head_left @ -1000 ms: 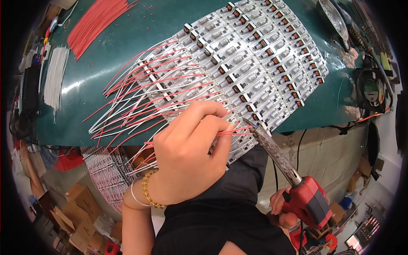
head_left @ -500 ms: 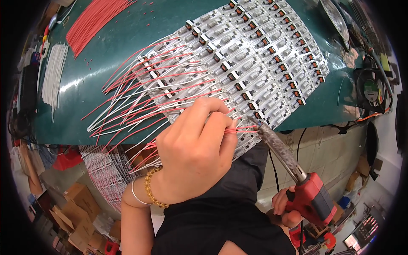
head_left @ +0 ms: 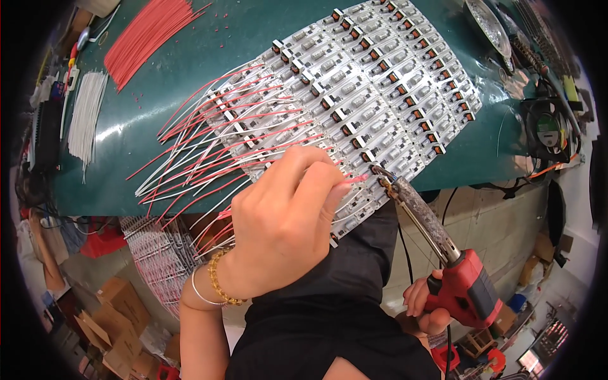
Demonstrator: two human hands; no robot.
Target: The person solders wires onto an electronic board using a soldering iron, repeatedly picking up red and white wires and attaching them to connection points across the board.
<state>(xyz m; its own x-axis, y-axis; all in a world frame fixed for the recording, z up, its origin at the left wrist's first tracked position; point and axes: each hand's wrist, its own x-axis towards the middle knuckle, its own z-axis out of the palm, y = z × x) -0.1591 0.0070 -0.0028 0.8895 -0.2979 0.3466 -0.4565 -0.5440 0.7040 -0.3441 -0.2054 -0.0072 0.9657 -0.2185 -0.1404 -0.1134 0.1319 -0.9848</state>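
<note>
My left hand (head_left: 285,218) is closed in a pinch on red wires, whose ends (head_left: 356,180) stick out past the fingertips over a sheet of small circuit boards (head_left: 386,95). My right hand (head_left: 425,307) grips the red and black handle of a soldering gun (head_left: 465,288). Its dark, bent tip (head_left: 377,170) is at the boards, just right of the wire ends. Whether tip and wire touch, I cannot tell. Red and white wires (head_left: 190,152) fan out leftward from the boards' left rows. My left hand hides part of the near rows.
A bundle of red wires (head_left: 145,38) and a bundle of white wires (head_left: 87,120) lie on the green table (head_left: 136,183). A metal dish (head_left: 487,28) and a black fan (head_left: 548,133) are at the right. More wired boards (head_left: 158,256) hang below the table's edge.
The soldering gun's tip has shifted slightly up and left over the boards. The red wire ends in my left hand no longer reach out under the tip; they show shorter.
</note>
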